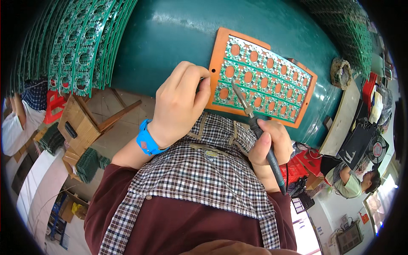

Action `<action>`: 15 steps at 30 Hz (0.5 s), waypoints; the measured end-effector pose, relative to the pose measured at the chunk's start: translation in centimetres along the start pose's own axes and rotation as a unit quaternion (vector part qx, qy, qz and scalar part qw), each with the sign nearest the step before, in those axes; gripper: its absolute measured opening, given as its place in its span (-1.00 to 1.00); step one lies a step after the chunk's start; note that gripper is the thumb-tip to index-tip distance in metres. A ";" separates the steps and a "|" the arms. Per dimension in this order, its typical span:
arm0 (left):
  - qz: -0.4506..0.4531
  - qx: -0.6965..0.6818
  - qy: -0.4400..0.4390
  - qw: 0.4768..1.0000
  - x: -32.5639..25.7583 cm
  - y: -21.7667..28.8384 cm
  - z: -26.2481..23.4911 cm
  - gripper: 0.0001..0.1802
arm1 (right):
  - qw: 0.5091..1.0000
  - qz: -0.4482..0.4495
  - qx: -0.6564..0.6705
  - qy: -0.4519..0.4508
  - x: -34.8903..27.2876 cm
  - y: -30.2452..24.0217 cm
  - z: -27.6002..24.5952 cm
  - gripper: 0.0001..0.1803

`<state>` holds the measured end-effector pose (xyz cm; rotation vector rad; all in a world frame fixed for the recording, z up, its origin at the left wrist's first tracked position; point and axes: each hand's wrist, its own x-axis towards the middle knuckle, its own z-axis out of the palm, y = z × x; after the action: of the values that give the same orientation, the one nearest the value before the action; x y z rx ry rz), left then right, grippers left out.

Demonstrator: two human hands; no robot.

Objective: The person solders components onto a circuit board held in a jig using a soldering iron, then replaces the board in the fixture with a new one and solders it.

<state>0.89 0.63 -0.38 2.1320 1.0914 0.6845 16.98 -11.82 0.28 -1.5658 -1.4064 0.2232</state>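
Note:
My right hand is wrapped round the handle of a soldering iron. The iron slants up and to the left, and its metal tip lies over a green circuit board panel. I cannot tell whether the tip touches the panel. Rows of oval openings run across this panel, which sits in an orange-brown fixture frame. Just left of the frame, my left hand is closed, thumb against curled fingers. Whatever it pinches, if anything, is hidden. A blue band circles my left wrist.
Stacked green panels stand upright at the table's left end, with more at the far right. Under the frame is the dark green tabletop. A small round holder stands at the right edge. Other people sit farther off on both sides.

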 end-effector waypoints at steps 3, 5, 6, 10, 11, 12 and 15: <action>0.026 0.003 0.010 1.000 0.3 0.1 0.3 -0.84 | 0.999 0.027 -0.026 -0.013 1.1 -0.7 0.2 -0.85; 0.031 0.001 0.014 0.999 0.6 0.3 0.4 -0.84 | 0.999 0.036 -0.027 -0.029 1.3 -0.5 0.3 -0.85; 0.036 0.001 0.016 0.999 0.8 0.3 0.6 -0.83 | 1.000 0.009 -0.015 -0.018 1.3 0.1 0.7 -0.85; 0.034 0.004 0.007 0.999 1.1 0.4 1.1 -0.84 | 0.999 -0.036 0.003 -0.004 1.4 1.0 1.4 -0.84; 0.036 -0.007 0.006 0.999 1.0 0.3 1.2 -0.85 | 0.999 -0.035 0.002 -0.005 1.3 1.0 1.4 -0.84; 0.038 -0.018 0.007 0.999 1.0 0.3 1.2 -0.85 | 0.999 -0.040 -0.003 -0.009 1.2 1.0 1.4 -0.85; 0.032 -0.014 -0.017 0.999 1.1 0.3 0.9 -0.85 | 0.999 -0.038 -0.004 -0.021 1.4 0.8 1.0 -0.86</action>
<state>2.27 1.10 -0.59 2.1546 0.9919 0.6862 17.28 -10.04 -0.22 -1.5185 -1.4977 0.2063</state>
